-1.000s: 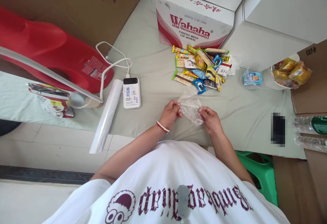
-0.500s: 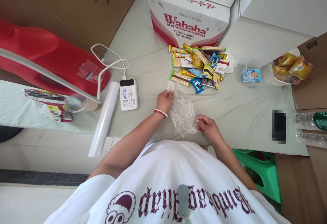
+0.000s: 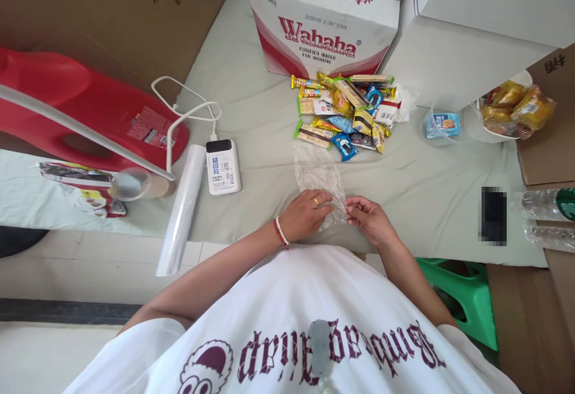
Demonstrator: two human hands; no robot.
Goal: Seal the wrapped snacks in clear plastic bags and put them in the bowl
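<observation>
A crumpled clear plastic bag [image 3: 318, 169] lies on the cloth-covered table in front of me. My right hand [image 3: 371, 219] pinches its right edge between thumb and fingers. My left hand [image 3: 308, 215], with a ring and a beaded bracelet, is bent over the bag's near left part, its fingers closed on the film; the thumb is hidden. Just beyond the bag sits a pile of small wrapped snacks [image 3: 344, 120] in yellow, blue, green and white packets.
Behind the snacks stands a Wahaha carton [image 3: 321, 41]. To the left are a white power bank [image 3: 223, 166] with its cable, a roll of clear film [image 3: 182, 211] and a red jug [image 3: 90, 106]. At right are a small tub [image 3: 441, 126] and a white bucket [image 3: 487, 123] of packaged food.
My left hand has let go of the bag's far left corner and come down to its near part, close to my right hand. The right hand keeps its pinch.
</observation>
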